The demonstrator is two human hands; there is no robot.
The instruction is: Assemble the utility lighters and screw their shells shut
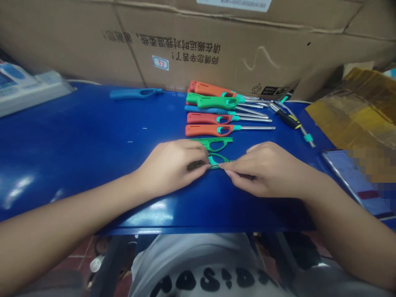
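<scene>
My left hand (175,165) is closed on a green lighter casing half (221,156) lying on the blue table, its handle mostly under the fingers. A turquoise trigger (212,160) sits in its loop. My right hand (266,170) is closed, thumb and forefinger pinched at the casing's lower edge; whatever small part they grip is hidden. Just beyond lies a second green casing half (220,144), partly behind the left knuckles. Farther back rest several long-nosed lighters, including an orange one (204,130), a red one (202,118) and a green one (213,102).
A blue casing piece (133,93) lies at the back left. To the right are a black-and-yellow screwdriver (287,117), a loose metal lighter tube (311,144) and a phone (352,177). A large cardboard box (93,45) walls off the back; a white device (34,88) stands left.
</scene>
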